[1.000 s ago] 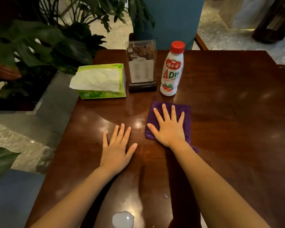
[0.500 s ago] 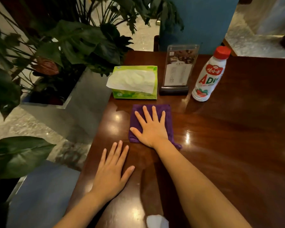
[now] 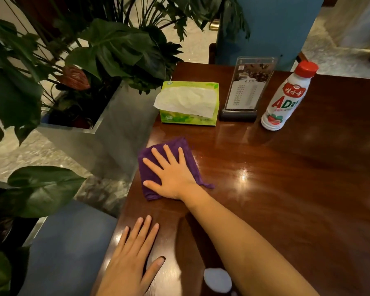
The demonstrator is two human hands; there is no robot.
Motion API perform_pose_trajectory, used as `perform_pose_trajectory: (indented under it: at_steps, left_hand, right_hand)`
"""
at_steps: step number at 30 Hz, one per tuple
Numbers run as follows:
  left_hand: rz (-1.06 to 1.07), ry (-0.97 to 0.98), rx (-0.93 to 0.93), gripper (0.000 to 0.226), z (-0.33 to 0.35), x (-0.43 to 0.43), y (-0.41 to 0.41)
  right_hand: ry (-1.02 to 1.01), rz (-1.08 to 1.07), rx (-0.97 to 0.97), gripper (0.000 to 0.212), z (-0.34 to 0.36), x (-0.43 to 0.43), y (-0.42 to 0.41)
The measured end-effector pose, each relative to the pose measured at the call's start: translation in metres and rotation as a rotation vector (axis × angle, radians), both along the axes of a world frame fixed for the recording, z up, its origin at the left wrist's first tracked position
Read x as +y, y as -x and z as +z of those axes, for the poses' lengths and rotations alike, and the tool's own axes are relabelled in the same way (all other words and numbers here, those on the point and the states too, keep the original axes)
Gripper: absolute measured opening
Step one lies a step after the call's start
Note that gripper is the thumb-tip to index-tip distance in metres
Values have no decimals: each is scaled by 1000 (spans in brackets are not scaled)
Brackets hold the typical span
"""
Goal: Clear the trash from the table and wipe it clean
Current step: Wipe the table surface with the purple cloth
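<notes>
— Near the left edge of the dark wooden table (image 3: 286,189), what was the right hand (image 3: 173,176) doing?

— It lay flat on a purple cloth (image 3: 152,167), with its fingers (image 3: 169,154) spread apart and pressed down on it. It was not clamped around the cloth, just pushing on top. The cloth sat right by the left edge, nearer than the tissue box.

— And the left hand (image 3: 128,261)?

— It was flat on the bare wood too, fingers apart, holding nothing. It was closer to the person, near the same left edge, and apart from the cloth.

— What stood at the far side?

— A green tissue box (image 3: 190,118) with a white tissue (image 3: 186,101) sticking out. To its right stood a clear menu stand (image 3: 248,88), and right of that a white drink bottle (image 3: 284,99) with a red cap (image 3: 307,69). All three stood in a row, close but not touching.

— Anything at the near edge?

— A white blob (image 3: 217,279) sat beside the right forearm. I could not tell what it was.

— And off the table?

— Big green plants (image 3: 115,52) in a grey planter (image 3: 107,133) stood to the left.
</notes>
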State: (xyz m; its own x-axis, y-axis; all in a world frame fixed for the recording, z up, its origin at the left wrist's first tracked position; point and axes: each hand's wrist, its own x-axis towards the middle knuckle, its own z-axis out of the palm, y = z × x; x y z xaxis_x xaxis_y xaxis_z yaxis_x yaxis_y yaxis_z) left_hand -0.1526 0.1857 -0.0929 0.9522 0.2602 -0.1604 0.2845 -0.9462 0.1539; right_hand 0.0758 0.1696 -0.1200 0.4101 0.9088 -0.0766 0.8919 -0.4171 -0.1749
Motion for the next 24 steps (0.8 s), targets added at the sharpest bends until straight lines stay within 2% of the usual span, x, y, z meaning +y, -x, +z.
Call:
perform_pose_trajectory:
  at_steps: [5,9,16,24]
  left_hand:
    - [75,50,-19,73,2,-19,29]
    - [131,65,-12,77,-5,-44,47]
    - [209,44,-28,77,-9,-55,52]
    - [193,-53,-76,80,-21,-55,57]
  right_hand:
    - [4,268,-26,67,3,-34,18]
    - [28,334,-30,65,4,-81,20]
    - [50,172,-81,63,9,-173,-9]
    - [48,-193,-45,62,4,-265,-39]
